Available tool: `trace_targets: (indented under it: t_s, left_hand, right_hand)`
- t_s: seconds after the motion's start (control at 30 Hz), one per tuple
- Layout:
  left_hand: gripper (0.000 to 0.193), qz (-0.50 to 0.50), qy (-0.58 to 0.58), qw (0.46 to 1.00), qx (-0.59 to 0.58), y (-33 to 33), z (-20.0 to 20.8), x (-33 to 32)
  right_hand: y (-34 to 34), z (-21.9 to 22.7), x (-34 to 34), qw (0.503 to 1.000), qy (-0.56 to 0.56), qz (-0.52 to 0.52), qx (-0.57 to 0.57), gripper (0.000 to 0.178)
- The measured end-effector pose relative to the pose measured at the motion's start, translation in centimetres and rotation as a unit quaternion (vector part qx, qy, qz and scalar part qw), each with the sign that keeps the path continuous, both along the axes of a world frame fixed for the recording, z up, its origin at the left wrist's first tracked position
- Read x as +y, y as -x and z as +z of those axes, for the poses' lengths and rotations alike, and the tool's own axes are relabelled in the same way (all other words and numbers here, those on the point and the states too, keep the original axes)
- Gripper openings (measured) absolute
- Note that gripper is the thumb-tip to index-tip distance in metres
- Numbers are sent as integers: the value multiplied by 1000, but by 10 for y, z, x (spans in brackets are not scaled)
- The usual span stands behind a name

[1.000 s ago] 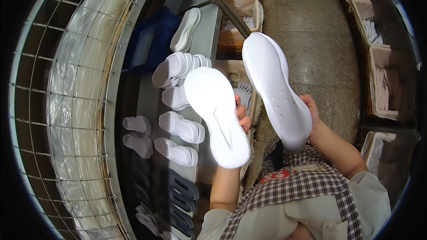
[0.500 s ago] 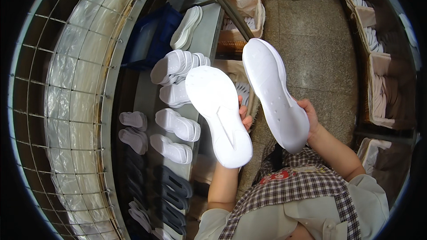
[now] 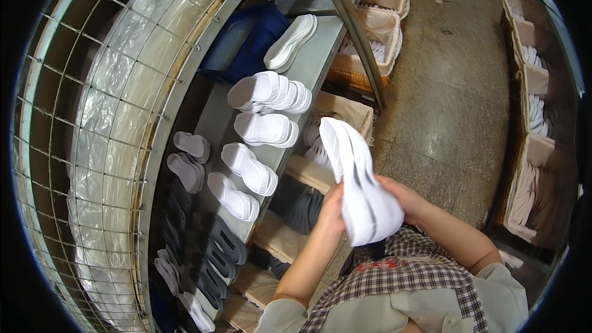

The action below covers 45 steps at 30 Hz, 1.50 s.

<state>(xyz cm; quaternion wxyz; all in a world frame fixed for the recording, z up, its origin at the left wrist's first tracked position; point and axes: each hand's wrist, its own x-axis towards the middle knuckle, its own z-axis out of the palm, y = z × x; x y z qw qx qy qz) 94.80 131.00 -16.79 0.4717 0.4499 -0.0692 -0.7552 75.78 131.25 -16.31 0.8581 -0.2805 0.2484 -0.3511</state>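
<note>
Two white shoe soles are held upright against each other in front of my body, toes pointing away. My left hand is closed on their left side, and my right hand grips them from the right; its fingertips are hidden behind the soles. To the left, on a metal shelf, lie white soles grouped in overlapping stacks. Closer to me on the same shelf are dark grey soles.
A blue crate stands at the shelf's far end, beside another pair of white soles. Left of the shelf is a wire grid over plastic sheeting. Cloth-lined baskets holding soles stand beside the shelf; more baskets line the aisle's right side.
The two soles, held apart one in each hand before, are now brought together side by side and lowered toward my body. The view has shifted slightly.
</note>
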Motion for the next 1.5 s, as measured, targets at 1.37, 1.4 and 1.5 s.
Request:
trace_targets:
  t_s: [1.37, 1.4, 1.5]
  left_hand:
    - [55, 68, -29, 996, -39, -164, 51, -151]
    - [54, 78, -40, 995, -42, -151, 58, -147]
    - [52, 75, -51, 995, -34, -106, 83, -146]
  right_hand:
    - [-169, 22, -382, 880, 21, 435, 190, 94]
    - [-153, 29, -375, 885, 25, 440, 151, 93]
    - [-103, 57, -360, 892, 20, 443, 90, 88]
